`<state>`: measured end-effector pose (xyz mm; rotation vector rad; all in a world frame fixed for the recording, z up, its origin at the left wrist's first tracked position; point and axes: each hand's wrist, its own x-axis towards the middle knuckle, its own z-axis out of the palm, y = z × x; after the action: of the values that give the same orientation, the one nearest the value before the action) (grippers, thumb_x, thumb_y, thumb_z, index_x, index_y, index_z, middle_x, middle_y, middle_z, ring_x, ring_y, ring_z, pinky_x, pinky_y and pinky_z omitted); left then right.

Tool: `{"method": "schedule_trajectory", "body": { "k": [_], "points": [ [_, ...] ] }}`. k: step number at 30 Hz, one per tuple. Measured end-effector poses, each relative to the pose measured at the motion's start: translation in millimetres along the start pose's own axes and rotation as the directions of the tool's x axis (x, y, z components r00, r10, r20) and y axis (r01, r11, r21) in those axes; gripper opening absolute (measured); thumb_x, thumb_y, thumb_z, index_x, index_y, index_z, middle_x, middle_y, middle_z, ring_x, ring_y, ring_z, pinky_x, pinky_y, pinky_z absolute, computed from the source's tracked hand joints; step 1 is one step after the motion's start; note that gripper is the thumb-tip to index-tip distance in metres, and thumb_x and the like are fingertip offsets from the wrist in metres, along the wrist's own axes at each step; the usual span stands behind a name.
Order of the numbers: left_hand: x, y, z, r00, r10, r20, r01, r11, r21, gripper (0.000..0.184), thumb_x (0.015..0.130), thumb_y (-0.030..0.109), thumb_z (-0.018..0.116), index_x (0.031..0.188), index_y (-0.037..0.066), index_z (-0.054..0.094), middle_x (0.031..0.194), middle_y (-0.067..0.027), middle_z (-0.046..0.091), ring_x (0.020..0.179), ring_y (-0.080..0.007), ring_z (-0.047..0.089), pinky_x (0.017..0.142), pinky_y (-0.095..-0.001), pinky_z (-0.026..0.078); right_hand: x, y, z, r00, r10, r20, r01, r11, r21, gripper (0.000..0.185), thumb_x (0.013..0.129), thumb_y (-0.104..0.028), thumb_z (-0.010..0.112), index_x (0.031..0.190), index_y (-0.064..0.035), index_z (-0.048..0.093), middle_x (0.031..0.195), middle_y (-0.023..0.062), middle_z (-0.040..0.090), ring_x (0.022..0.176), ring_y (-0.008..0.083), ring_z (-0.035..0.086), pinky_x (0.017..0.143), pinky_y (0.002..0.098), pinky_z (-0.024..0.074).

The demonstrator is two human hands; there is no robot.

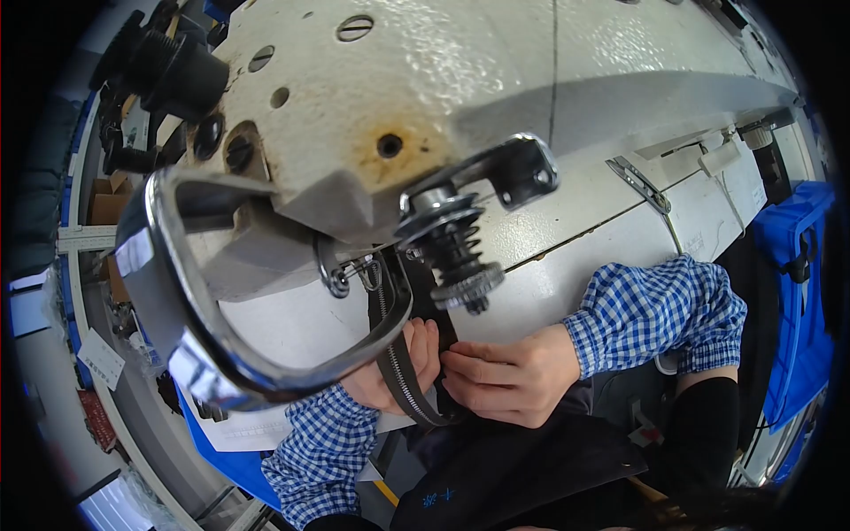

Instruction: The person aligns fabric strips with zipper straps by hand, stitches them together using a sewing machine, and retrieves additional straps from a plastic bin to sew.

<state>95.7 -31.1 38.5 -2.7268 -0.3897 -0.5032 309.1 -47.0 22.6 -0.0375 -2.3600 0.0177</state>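
A black zipper tape (400, 376) with metal teeth runs down from under the sewing machine head (425, 80) and curves at its lower end between my hands. My left hand (412, 363) is closed on the dark fabric beside the tape, partly hidden by the tape and the chrome guard (186, 292). Just to its right, my right hand (509, 373) pinches the edge of the black fabric (431, 305), fingertips together. The machine's spring tension knob (456, 257) is above my hands.
The white worktable (531, 292) lies under the machine, with a metal slide plate (639, 184) at the right. Blue bins (797, 292) stand at the far right. A cardboard box (108, 202) sits on the left shelf.
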Motion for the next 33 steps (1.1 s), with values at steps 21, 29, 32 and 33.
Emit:
{"method": "schedule_trajectory", "body": {
  "k": [21,29,32,33],
  "points": [
    [14.8,8.8,7.3,0.732,-0.616,0.291,0.676,0.608,-0.416,0.052,0.068,0.009,0.074,0.115,0.000,0.052,0.113,-0.0173,0.054,0.109,-0.0376,0.052,0.094,-0.0451,0.043,-1.9,-9.6,-1.2,0.956,0.040,0.290,-0.034,0.999,-0.024,0.035,0.058,-0.024,0.054,0.075,0.0058,0.064,0.084,0.0187,0.057,0.087,0.0370,0.058,0.076,0.0420,0.0523],
    [6.7,1.8,16.7,0.770,-0.598,0.220,0.627,0.647,-0.434,0.060,0.066,0.018,0.079,0.115,-0.005,0.053,0.120,-0.0194,0.052,0.107,-0.0354,0.054,0.089,-0.0407,0.046,-2.1,-16.6,-2.4,0.948,0.116,0.298,-0.052,0.975,-0.214,0.038,0.060,-0.023,0.053,0.078,0.0081,0.063,0.088,0.0204,0.060,0.088,0.0357,0.062,0.073,0.0378,0.0517],
    [4.2,-2.8,22.9,0.695,-0.648,0.312,0.716,0.583,-0.384,0.055,0.069,0.021,0.077,0.114,-0.003,0.055,0.113,-0.0217,0.055,0.105,-0.0342,0.055,0.085,-0.0391,0.047,-2.5,-5.2,-4.2,0.948,0.122,0.295,-0.053,0.972,-0.230,0.038,0.060,-0.022,0.053,0.080,0.0083,0.063,0.088,0.0195,0.060,0.088,0.0335,0.062,0.068,0.0334,0.0507],
    [3.9,-5.1,24.8,0.689,-0.653,0.315,0.721,0.576,-0.385,0.054,0.070,0.022,0.077,0.114,-0.002,0.055,0.109,-0.0219,0.057,0.101,-0.0340,0.057,0.083,-0.0390,0.048,-2.8,-1.7,-4.5,0.946,0.123,0.299,-0.055,0.972,-0.228,0.038,0.059,-0.022,0.053,0.081,0.0084,0.063,0.089,0.0193,0.061,0.088,0.0333,0.062,0.067,0.0328,0.0504]
  ]
}}
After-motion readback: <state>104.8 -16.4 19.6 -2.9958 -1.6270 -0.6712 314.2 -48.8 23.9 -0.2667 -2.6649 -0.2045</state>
